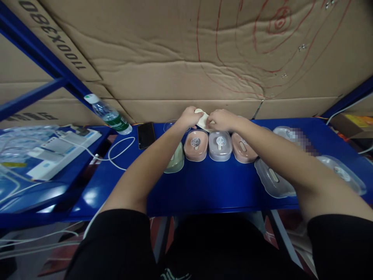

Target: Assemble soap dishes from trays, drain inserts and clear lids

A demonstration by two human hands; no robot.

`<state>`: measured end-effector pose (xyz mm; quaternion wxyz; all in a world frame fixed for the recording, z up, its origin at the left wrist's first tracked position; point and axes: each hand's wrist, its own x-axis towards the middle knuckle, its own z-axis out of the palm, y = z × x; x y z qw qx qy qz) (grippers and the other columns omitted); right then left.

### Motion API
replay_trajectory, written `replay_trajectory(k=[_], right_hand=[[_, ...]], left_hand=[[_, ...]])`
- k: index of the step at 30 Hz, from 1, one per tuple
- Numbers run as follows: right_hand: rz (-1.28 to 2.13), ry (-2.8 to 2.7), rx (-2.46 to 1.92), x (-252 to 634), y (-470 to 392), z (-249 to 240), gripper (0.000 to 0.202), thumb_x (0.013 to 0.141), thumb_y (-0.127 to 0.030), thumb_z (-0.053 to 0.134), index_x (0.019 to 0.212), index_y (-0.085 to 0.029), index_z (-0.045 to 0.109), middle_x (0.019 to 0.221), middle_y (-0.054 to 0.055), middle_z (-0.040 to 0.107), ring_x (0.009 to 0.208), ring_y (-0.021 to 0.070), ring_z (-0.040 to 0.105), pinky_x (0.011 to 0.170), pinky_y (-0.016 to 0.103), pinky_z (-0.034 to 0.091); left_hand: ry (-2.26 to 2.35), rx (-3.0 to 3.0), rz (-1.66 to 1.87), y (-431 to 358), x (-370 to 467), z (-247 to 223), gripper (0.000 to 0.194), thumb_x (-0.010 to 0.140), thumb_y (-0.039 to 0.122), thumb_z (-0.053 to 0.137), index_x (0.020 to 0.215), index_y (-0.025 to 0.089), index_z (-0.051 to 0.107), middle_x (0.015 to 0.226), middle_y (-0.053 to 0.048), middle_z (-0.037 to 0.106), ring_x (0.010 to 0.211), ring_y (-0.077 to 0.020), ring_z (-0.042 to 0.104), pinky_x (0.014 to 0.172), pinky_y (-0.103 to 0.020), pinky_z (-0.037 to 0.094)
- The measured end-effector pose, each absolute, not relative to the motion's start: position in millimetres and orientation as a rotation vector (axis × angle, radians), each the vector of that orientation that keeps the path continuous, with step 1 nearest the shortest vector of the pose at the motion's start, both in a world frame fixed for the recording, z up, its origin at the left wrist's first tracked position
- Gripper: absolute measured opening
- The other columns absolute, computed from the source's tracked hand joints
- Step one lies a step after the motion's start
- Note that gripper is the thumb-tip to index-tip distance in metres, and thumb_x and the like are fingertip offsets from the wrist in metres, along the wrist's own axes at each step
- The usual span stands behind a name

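The left hand [189, 117] and right hand [223, 119] grip a cream-coloured piece [203, 120] between them. Translucent containers [220, 152] stand in a row just before it on the blue surface [210, 186].

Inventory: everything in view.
Cream piece: one, cream, between hands
Pink containers: two, pink, middle
Lavender container: one, lavender, between those
Green container: one, green, leftmost
Grey containers: at least three, grey, right
Bottle: one, clear, back left
Phone: one, dark, beside bottle
Power strip: one, white, left
Cables: several, white, both sides
Plastic wrapping: some, clear, left
Carton: one, brown, right
Tables: two, blue, centre, left
Bars: several, blue, both sides
Cardboard: several sheets, brown, behind
Left hand, right hand: one each, on cream piece
Sleeves: two, black, bottom
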<state>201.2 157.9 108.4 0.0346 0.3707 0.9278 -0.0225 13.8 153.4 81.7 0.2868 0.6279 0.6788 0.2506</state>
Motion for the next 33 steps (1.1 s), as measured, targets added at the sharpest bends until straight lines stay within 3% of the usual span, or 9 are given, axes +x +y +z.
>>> replay_trajectory(k=[4,10,16,22,26,31,33], right_hand=[[-0.126,2.726,1.181,188.8,161.9,102.5,0.043,0.109,-0.044,0.049,0.127,-0.022,0.082,0.135,0.015,0.082,0.125,0.0357,0.075,0.101,0.046,0.049],[-0.161,2.631,1.151,189.2,168.8,94.0,0.067,0.114,-0.060,0.032,0.126,-0.018,0.083,0.128,0.020,0.083,0.130,0.0412,0.072,0.125,0.065,0.032],[-0.245,2.602,1.174,190.5,169.5,92.9,0.081,0.112,-0.069,0.025,0.120,-0.016,0.085,0.126,0.021,0.083,0.130,0.0421,0.072,0.131,0.066,0.023],[-0.277,2.648,1.173,191.6,165.6,98.7,0.075,0.114,-0.065,0.028,0.118,-0.017,0.085,0.132,0.019,0.082,0.134,0.0386,0.070,0.131,0.060,0.026],[-0.208,2.852,1.166,209.2,162.5,111.6,0.067,0.115,-0.060,0.032,0.126,-0.018,0.081,0.136,0.017,0.081,0.132,0.0383,0.069,0.128,0.063,0.029],[-0.015,2.976,1.142,263.5,125.8,154.2,0.055,0.109,-0.062,0.051,0.138,-0.023,0.076,0.145,0.011,0.077,0.138,0.0388,0.066,0.120,0.056,0.039],[0.039,2.930,1.139,291.7,96.0,172.2,0.059,0.108,-0.062,0.054,0.143,-0.019,0.074,0.143,0.016,0.078,0.132,0.0391,0.070,0.114,0.052,0.045]], left_hand=[[1.911,1.873,0.550,149.9,6.4,88.2,0.033,0.107,0.035,0.063,0.125,0.012,0.077,0.141,-0.022,0.076,0.137,-0.0359,0.069,0.114,-0.043,0.052],[1.958,1.983,0.426,145.7,-10.5,88.1,0.042,0.111,0.043,0.052,0.109,0.017,0.084,0.121,-0.017,0.083,0.117,-0.0309,0.076,0.101,-0.037,0.054],[2.087,2.069,0.372,134.8,-24.2,88.9,0.045,0.111,0.042,0.047,0.114,0.019,0.085,0.124,-0.017,0.084,0.118,-0.0320,0.076,0.100,-0.038,0.056],[2.132,2.065,0.144,127.7,-28.8,83.6,0.046,0.108,0.047,0.050,0.121,0.020,0.085,0.135,-0.019,0.080,0.129,-0.0375,0.074,0.109,-0.044,0.056],[1.982,2.081,0.085,129.3,-32.4,72.4,0.042,0.105,0.048,0.053,0.116,0.025,0.086,0.134,-0.014,0.082,0.128,-0.0326,0.074,0.110,-0.039,0.055],[1.740,2.146,0.146,131.5,-40.7,64.1,0.048,0.106,0.050,0.047,0.114,0.022,0.085,0.133,-0.013,0.082,0.125,-0.0294,0.074,0.112,-0.035,0.051],[1.667,2.130,0.194,132.9,-43.2,63.4,0.053,0.107,0.055,0.044,0.114,0.021,0.084,0.134,-0.014,0.081,0.126,-0.0298,0.073,0.113,-0.035,0.050]])
